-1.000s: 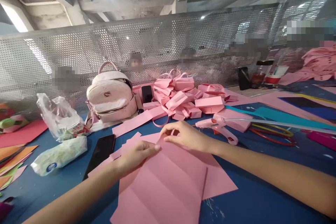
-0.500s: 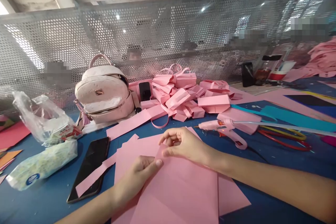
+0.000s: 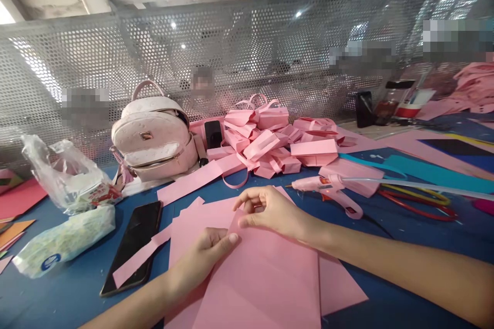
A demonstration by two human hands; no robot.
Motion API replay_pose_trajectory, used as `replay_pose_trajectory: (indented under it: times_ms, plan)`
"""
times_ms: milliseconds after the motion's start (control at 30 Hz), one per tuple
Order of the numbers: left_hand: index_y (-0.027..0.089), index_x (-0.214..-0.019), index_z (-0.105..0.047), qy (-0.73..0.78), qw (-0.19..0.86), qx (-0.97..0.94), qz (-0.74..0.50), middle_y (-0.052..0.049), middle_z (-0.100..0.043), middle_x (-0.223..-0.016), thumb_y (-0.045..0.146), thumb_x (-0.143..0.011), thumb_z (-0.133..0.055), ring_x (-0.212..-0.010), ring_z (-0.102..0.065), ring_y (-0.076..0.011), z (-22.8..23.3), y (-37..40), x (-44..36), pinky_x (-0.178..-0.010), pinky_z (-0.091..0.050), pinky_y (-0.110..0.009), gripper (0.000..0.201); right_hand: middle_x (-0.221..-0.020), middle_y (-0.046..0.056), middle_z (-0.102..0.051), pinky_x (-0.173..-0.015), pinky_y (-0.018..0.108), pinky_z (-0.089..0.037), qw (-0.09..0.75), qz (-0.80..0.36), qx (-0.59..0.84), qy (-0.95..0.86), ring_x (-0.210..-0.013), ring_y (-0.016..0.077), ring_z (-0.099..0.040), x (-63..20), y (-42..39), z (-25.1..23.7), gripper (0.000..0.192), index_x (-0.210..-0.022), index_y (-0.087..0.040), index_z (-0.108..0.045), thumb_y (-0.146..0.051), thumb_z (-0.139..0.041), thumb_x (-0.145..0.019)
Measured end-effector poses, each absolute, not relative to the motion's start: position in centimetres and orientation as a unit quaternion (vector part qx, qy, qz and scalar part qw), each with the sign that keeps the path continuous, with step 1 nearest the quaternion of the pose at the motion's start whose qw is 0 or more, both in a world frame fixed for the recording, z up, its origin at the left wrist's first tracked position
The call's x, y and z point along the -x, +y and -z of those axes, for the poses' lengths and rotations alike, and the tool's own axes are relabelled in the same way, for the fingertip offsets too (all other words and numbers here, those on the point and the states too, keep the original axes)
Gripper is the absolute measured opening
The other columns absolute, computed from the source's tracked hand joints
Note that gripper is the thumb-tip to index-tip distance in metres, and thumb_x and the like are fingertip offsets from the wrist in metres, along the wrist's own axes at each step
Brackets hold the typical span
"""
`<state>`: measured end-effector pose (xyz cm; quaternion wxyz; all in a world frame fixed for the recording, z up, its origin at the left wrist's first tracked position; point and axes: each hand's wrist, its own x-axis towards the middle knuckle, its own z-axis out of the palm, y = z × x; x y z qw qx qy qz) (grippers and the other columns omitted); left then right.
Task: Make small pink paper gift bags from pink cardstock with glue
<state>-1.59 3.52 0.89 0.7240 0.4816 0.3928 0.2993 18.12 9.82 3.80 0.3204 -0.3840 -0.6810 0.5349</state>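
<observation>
Clock centred on the sheet (image 3: 270, 277), which lies over other paper (image 3: 341, 288) on the table (image 3: 54, 300). Our left hand (image 3: 210, 254) pinches its edge near 10 o'clock; our right hand (image 3: 270, 213) pinches its far corner at 11. We note glue gun (image 3: 326, 185) at 1, bag (image 3: 154, 136) at 11, phone (image 3: 133, 239) at 9.

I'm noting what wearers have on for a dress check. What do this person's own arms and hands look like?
The slim left forearm and right forearm show no sleeves, watch or bracelet. The ungloved left hand and right hand show no rings, though some fingers are partly hidden.
</observation>
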Motion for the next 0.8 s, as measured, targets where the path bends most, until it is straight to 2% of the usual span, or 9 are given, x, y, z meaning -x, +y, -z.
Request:
replay_pose_trajectory:
  times_ms: [300,467,633,700,800]
  plan:
    - [0.012,-0.08,-0.068,0.415,0.687,-0.524,-0.286,-0.004,-0.063,-0.068,0.078,-0.076,-0.064,-0.062,-0.058,-0.016,-0.9,3.6,1.4,-0.065,-0.046,-0.027,0.066,-0.068,-0.004,-0.063,-0.07,0.026,-0.046,0.335,-0.496,0.386,-0.702,-0.068,0.0132,-0.058,-18.1,10.0,-3.9,0.024,-0.09,-0.018,-0.074,-0.024,-0.079,-0.068]
    - [0.016,-0.069,-0.058,0.467,0.624,-0.569,-0.263,0.004,-0.047,-0.055,0.081,-0.075,-0.061,-0.049,-0.041,-0.0096,-0.9,4.3,1.9,-0.051,-0.034,-0.023,0.065,-0.076,-0.001,-0.068,-0.075,0.029,-0.047,0.361,-0.432,0.392,-0.727,-0.075,0.0159,-0.063,-18.7,10.6,-4.3,0.02,-0.095,-0.018,-0.073,-0.027,-0.075,-0.077]
    - [0.019,-0.054,-0.044,0.5,0.56,-0.602,-0.271,0.008,-0.032,-0.051,0.068,-0.074,-0.072,-0.048,-0.024,-0.0069,-1.7,5.7,3.8,-0.048,-0.019,-0.023,0.059,-0.078,0.0,-0.065,-0.07,0.028,-0.045,0.375,-0.353,0.4,-0.758,-0.073,0.0156,-0.059,-19.3,11.6,-4.3,0.017,-0.097,-0.019,-0.074,-0.025,-0.068,-0.083]
    - [0.018,-0.051,-0.046,0.507,0.536,-0.615,-0.279,0.008,-0.031,-0.05,0.061,-0.074,-0.074,-0.049,-0.026,-0.0076,-2.0,6.1,4.4,-0.049,-0.02,-0.023,0.056,-0.078,0.0,-0.065,-0.071,0.028,-0.045,0.373,-0.328,0.399,-0.771,-0.074,0.0155,-0.059,-19.4,11.8,-4.4,0.017,-0.099,-0.019,-0.074,-0.024,-0.067,-0.084]
    - [0.016,-0.056,-0.061,0.508,0.518,-0.624,-0.289,0.004,-0.045,-0.051,0.055,-0.077,-0.072,-0.053,-0.043,-0.0122,-2.2,6.5,5.1,-0.052,-0.031,-0.024,0.045,-0.077,0.0,-0.065,-0.069,0.026,-0.045,0.353,-0.29,0.401,-0.794,-0.073,0.0152,-0.059,-19.6,11.9,-4.6,0.017,-0.099,-0.019,-0.074,-0.022,-0.065,-0.085]
